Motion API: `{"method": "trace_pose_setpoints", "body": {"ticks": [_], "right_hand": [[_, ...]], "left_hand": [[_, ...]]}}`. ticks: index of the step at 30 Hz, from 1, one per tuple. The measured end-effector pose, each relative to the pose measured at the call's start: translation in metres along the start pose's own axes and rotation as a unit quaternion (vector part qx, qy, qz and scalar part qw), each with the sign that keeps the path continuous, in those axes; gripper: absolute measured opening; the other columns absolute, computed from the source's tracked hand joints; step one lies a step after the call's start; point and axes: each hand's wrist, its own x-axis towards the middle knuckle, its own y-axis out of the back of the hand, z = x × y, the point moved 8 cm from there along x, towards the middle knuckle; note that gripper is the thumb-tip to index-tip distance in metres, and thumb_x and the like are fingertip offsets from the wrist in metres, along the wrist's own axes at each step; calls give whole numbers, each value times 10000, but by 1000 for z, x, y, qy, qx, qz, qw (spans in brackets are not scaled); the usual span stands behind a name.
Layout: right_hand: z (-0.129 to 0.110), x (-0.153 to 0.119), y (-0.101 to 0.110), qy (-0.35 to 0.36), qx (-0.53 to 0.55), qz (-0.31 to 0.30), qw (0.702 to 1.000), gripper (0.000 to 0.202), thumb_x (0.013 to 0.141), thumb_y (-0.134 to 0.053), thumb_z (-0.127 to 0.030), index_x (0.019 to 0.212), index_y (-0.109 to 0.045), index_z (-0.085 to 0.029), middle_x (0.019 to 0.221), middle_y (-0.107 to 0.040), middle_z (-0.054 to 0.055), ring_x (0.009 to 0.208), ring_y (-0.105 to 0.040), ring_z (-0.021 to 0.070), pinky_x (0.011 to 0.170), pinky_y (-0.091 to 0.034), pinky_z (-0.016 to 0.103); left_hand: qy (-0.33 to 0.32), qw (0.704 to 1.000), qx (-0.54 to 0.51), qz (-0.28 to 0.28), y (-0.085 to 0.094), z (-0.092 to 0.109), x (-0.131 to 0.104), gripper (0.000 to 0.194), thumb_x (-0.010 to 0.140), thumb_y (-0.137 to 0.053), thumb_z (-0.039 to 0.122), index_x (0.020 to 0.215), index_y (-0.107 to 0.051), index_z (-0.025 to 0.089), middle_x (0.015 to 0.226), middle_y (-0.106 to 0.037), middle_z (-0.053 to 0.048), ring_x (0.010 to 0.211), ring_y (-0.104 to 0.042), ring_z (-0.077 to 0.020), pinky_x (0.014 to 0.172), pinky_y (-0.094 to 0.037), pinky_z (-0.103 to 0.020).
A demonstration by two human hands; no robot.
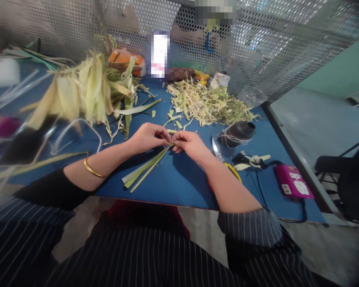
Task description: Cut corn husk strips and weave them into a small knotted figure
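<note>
Over the middle of the blue table, my left hand (151,137) and my right hand (189,144) meet fingertip to fingertip. Both are closed in a pinch on the gathered end of several green corn husk strips (145,170). The loose ends of the strips fan out toward me, down and to the left. What exactly lies between the fingertips is too small to make out. To the right of my right hand lie scissors (217,148), their yellow handle partly behind my forearm. Beyond them is a dark cone wound with pale thread (237,134).
A heap of husk scraps (209,103) lies behind my hands. Large dried corn husks (83,91) are piled back left, near an orange packet (127,61). A magenta power box (293,182) with cables sits at right. Perforated metal mesh (251,52) closes off the back.
</note>
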Motion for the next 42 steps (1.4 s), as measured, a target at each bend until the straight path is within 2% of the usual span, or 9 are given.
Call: {"method": "trace_pose_setpoints", "body": {"ticks": [3,8,13,17,25,28,33,35,42], "right_hand": [[-1,0,1,4,-3,0,1000,102,710,-561,-93,728,-612,-180,547,-605,-15,548,-611,116,543,-508,245],[-4,0,0,27,-12,-3,1000,85,710,-571,-126,725,-632,-184,560,-603,-16,553,-608,113,559,-507,250],[-11,-2,-4,54,-13,-16,998,59,713,-585,-172,732,-639,-188,566,-605,-18,564,-609,116,599,-514,272],[-17,-5,-5,56,-13,0,998,59,704,-583,-165,730,-635,-177,651,-637,-5,628,-637,117,653,-515,270],[-11,-3,3,41,2,77,996,60,733,-597,-225,751,-626,-176,669,-633,6,635,-639,120,622,-507,266],[-12,-3,3,52,-7,82,995,103,732,-636,-275,754,-648,-174,672,-639,15,635,-630,124,641,-509,288],[-15,-3,6,58,-5,95,994,147,688,-635,-182,816,-708,-196,805,-695,23,691,-615,125,724,-500,322],[-17,-4,5,57,-17,89,994,132,680,-651,-197,790,-723,-198,831,-705,24,738,-611,138,767,-484,336],[-19,-5,3,51,6,69,996,89,659,-700,-252,719,-717,-188,716,-673,-4,691,-567,134,745,-447,334]], "left_hand": [[-14,999,27,14,1,3,-1,118,686,-640,195,764,-722,161,712,-711,-31,639,-615,-129,612,-467,-266],[-55,986,134,79,3,15,-7,136,715,-587,166,764,-714,170,708,-707,-18,644,-622,-130,622,-459,-260],[-58,972,198,115,1,17,-13,164,749,-569,187,808,-723,184,722,-716,-20,627,-611,-129,596,-431,-255],[-68,959,237,139,3,19,-14,152,762,-570,211,782,-721,210,717,-711,-8,630,-598,-129,583,-405,-259],[-79,957,209,187,10,22,-18,116,781,-568,227,731,-669,198,774,-671,-21,710,-579,-133,638,-429,-260],[-81,957,204,188,9,22,-18,107,785,-573,226,731,-662,201,772,-660,-21,726,-576,-140,652,-432,-268],[-72,957,197,199,10,21,-18,96,793,-591,251,737,-654,206,768,-651,-19,727,-570,-144,656,-433,-272],[-74,957,200,197,8,22,-18,94,801,-588,244,747,-653,203,782,-653,-23,740,-571,-147,670,-433,-275],[-86,959,186,198,7,25,-20,121,820,-589,262,734,-648,199,773,-650,-27,769,-573,-157,702,-442,-287]]}}
